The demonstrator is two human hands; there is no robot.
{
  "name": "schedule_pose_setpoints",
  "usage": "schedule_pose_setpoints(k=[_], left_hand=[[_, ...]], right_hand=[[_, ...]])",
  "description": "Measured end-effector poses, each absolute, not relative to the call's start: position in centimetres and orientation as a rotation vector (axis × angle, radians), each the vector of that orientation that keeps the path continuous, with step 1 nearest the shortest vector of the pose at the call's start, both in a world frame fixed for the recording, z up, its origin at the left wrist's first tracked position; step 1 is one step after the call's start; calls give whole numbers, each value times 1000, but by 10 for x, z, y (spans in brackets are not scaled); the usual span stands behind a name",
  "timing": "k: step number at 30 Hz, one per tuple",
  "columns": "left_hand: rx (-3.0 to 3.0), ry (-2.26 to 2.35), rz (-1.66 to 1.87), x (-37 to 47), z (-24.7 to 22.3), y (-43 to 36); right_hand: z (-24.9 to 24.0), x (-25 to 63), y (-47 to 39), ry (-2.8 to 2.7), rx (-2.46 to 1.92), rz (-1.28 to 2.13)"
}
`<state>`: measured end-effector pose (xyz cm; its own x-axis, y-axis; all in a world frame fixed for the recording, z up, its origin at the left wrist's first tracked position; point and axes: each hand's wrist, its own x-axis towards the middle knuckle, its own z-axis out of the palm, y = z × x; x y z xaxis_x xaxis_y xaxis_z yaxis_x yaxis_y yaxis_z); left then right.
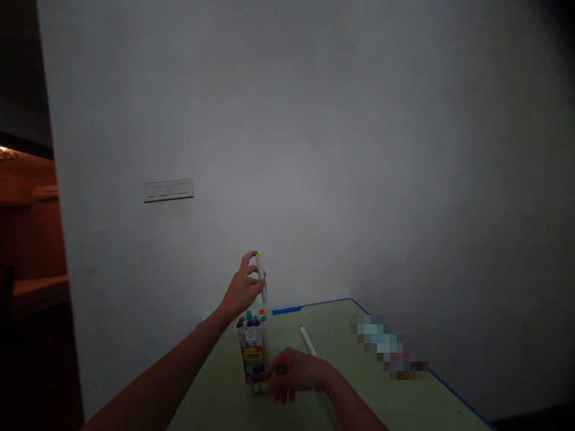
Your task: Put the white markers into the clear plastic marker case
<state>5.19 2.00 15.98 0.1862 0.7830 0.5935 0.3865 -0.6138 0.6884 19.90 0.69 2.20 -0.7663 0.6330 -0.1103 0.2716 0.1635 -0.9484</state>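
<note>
My left hand [245,285] is closed around a white marker [262,286] with a yellow end, held nearly upright above the back right part of a clear marker case [241,347]. Several markers with coloured ends [257,322] stand in the case, which has a dark and yellow label [254,362] on its front. Low on the case's right side, my right hand [299,372] has its bent fingers against the corner. A second white marker [308,340] lies on the table just beyond my right hand, partly hidden by it.
The light green table [339,335] has a blue edge and stands against a grey wall [314,149]. A blurred-out object [389,347] lies at the table's right edge. A switch plate [168,190] is on the wall, and a dark opening is at far left.
</note>
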Motion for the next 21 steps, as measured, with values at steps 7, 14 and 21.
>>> schedule_pose_setpoints(k=[7,14,21], left_hand=[[2092,1081,1387,43,160,11],[1968,1164,1234,38,151,19],[1891,1424,1090,29,116,36]], right_hand=[[20,197,8,-2129,-867,1631],[19,195,13,-2231,-918,1668],[45,211,-19,-2709,-1113,680]])
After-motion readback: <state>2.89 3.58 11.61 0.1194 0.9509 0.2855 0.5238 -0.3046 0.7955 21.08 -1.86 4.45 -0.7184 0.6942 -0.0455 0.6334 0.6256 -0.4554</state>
